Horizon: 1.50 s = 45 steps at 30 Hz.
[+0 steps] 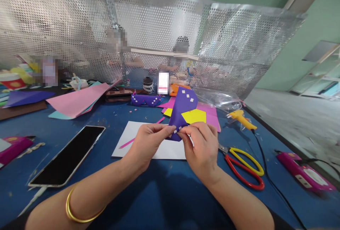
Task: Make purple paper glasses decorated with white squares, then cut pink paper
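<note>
A purple sheet piece [180, 107] with small white squares stuck on it stands tilted between my hands, above a white board [124, 130]. My left hand [152, 139] pinches its lower left side, thumb by a white square. At the lower right edge, the closed fingertips of my right hand [200, 143] press against the purple piece, beside the squares; whether a tiny bit is pinched there I cannot tell. Behind it lie a yellow sheet [196, 116] and magenta sheets [212, 118]. A thin pink strip [126, 143] rests on the board.
Scissors with red and yellow handles [245, 168], a yellow glue gun [242, 119] and a magenta power strip [305, 173] lie right. On the left are a phone [69, 155] and pink sheets [79, 99]. A decorated purple piece [146, 100] stands before a perforated metal screen [156, 21].
</note>
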Available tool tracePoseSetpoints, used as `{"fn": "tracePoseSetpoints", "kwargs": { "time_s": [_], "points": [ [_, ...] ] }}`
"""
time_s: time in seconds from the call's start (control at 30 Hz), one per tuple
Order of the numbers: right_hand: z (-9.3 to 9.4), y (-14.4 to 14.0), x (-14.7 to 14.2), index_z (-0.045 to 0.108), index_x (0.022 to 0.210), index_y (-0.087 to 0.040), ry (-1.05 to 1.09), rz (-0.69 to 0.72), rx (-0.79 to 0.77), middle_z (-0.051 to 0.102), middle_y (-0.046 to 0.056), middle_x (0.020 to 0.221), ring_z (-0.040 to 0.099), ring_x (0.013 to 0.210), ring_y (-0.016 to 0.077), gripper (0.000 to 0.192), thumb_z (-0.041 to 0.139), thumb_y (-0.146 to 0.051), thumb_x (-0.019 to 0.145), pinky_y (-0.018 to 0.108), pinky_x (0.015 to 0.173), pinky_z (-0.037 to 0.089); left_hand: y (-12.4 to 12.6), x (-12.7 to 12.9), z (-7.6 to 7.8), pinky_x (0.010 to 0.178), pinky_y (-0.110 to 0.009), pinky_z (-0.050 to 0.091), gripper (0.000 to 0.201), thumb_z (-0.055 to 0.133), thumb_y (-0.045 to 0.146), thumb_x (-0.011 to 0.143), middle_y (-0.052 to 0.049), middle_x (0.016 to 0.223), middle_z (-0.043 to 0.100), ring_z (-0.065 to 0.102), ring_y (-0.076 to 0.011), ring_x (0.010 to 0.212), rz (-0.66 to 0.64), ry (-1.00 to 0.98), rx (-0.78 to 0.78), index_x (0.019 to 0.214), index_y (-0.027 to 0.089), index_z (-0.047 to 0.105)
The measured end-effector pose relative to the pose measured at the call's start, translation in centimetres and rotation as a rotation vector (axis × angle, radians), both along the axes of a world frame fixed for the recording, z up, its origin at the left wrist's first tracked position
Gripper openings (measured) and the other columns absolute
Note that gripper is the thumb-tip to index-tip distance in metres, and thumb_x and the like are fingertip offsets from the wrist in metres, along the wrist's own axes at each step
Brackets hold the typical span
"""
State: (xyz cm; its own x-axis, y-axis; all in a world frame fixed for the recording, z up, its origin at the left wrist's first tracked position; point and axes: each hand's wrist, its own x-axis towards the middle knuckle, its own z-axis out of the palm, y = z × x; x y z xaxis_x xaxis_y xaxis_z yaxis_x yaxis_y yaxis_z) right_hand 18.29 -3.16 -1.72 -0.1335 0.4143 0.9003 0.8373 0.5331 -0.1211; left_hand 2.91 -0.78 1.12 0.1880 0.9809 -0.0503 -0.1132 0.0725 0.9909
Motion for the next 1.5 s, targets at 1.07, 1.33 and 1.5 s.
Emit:
{"fn": "tracePoseSetpoints", "kwargs": {
  "time_s": [1.07, 1.33, 1.5],
  "points": [
    [0.4, -0.7, 0.3, 0.057, 0.082, -0.02, 0.102, 0.148, 0.04, 0.06, 0.0, 0.074, 0.055, 0.074, 0.0147, 0.014, 0.057, -0.009, 0.089, 0.034, 0.076, 0.041, 0.2, -0.1, 0.1, 0.064, -0.027, 0.041, 0.022, 0.081, 0.042, 0.064, 0.0, 0.062, 0.066, 0.051, -0.0153, 0.067, 0.102, 0.053, 0.001, 0.062, 0.021, 0.077],
    [0.7, -2.0, -0.1, 0.058, 0.081, -0.017, -0.021, 0.366, 0.062, 0.057, 0.002, 0.075, 0.054, 0.07, 0.0127, 0.016, 0.05, -0.01, 0.092, 0.032, 0.069, 0.045, 0.2, -0.3, 0.1, 0.06, -0.027, 0.037, 0.028, 0.081, 0.046, 0.066, 0.002, 0.06, 0.064, 0.05, -0.0126, 0.06, 0.066, 0.006, -0.035, 0.063, 0.019, 0.074],
    [1.0, -3.1, -0.3, 0.059, 0.078, -0.018, -0.063, 0.386, 0.167, 0.055, 0.001, 0.075, 0.056, 0.064, 0.0112, 0.017, 0.05, -0.008, 0.089, 0.032, 0.068, 0.051, 0.2, -0.3, 0.2, 0.064, -0.028, 0.042, 0.027, 0.08, 0.046, 0.067, -0.003, 0.073, 0.073, 0.058, -0.0166, 0.068, 0.069, -0.028, -0.049, 0.07, 0.019, 0.078]
  ]
}}
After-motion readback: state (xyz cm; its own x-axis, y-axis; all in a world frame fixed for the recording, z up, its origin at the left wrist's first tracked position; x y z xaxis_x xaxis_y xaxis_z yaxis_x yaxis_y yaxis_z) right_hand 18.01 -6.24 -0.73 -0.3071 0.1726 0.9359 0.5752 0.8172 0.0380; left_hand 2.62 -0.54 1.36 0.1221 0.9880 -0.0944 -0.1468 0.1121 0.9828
